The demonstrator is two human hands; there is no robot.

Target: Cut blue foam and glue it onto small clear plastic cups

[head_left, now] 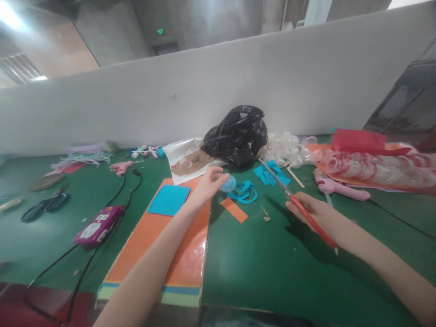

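My left hand (208, 185) reaches forward over the orange sheets (177, 254) and pinches a small round light-blue piece (228, 183) between fingers and thumb. My right hand (315, 215) is closed around red-handled scissors (289, 193), whose blades point up and left toward blue paper scraps (270, 175). Curled blue offcuts (243, 193) and an orange strip (234, 210) lie on the green table (272, 272) between my hands. A blue square sheet (169, 200) rests on the orange stack by my left forearm.
A black plastic bag (238, 134) sits against the white partition (218, 91). A pink glue gun (340, 187) and red-rimmed clear rings (374, 168) lie at right. Left are a purple power strip (98, 225) with cables, black scissors (44, 206), another glue gun (121, 168).
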